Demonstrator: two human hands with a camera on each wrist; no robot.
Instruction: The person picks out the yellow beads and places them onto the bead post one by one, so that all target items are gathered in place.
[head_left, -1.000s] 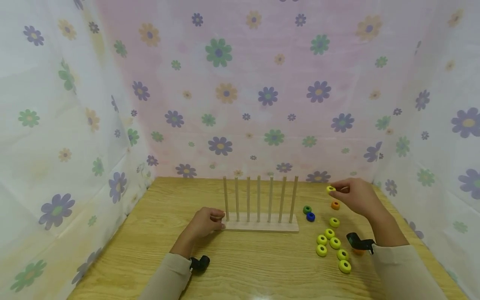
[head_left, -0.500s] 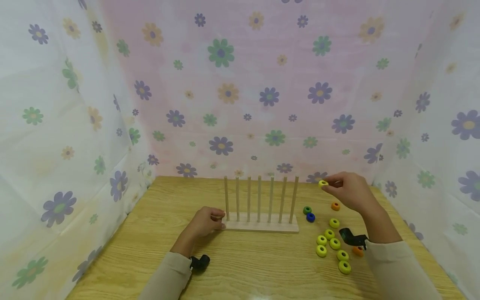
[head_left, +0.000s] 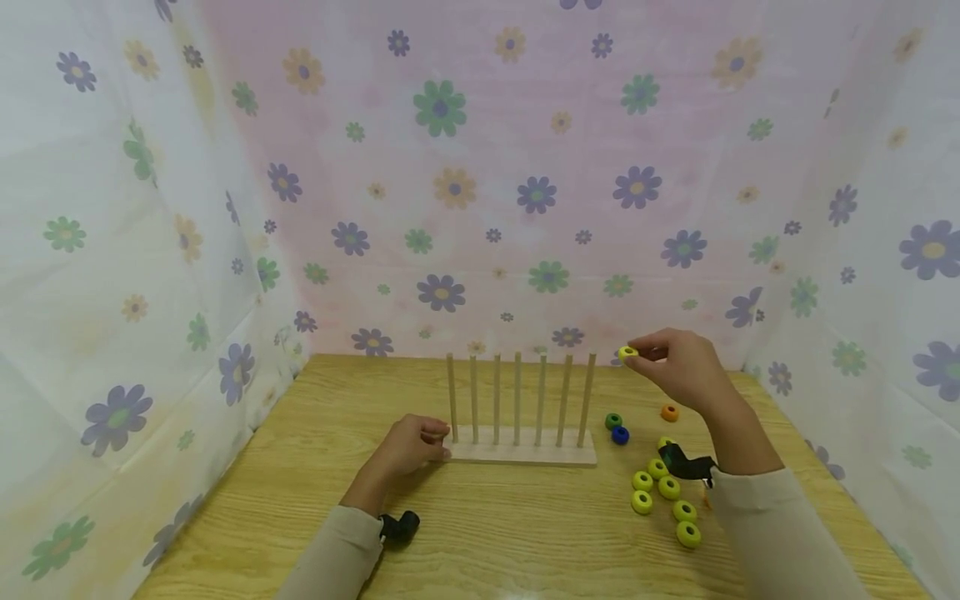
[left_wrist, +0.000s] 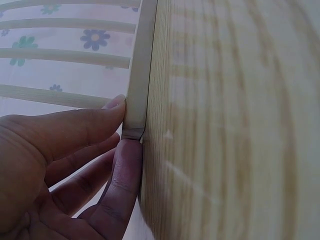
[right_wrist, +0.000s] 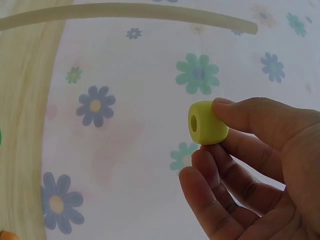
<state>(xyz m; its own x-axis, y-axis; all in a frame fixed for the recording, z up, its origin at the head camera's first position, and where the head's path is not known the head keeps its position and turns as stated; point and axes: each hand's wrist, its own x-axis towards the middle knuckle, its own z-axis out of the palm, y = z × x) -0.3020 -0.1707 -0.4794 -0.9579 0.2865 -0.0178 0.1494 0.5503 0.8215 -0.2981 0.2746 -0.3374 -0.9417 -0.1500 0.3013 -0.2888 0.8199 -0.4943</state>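
Toward the right edge of the tabletop (head_left: 510, 533), the right hand (head_left: 678, 367) pinched a yellow bead (right_wrist: 212, 124), hole uncovered, while the left hand (head_left: 407, 444) gripped the peg rack (head_left: 504, 451), seemingly steadying it.

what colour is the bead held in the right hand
The bead is plain greenish yellow, best seen in the right wrist view.

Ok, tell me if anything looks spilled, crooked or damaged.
Nothing stands out. The wooden stand sits flat on the table, its pegs unbroken, the left hand at one end. The yellow bead in the right hand looks whole, and so do the visible loose beads.
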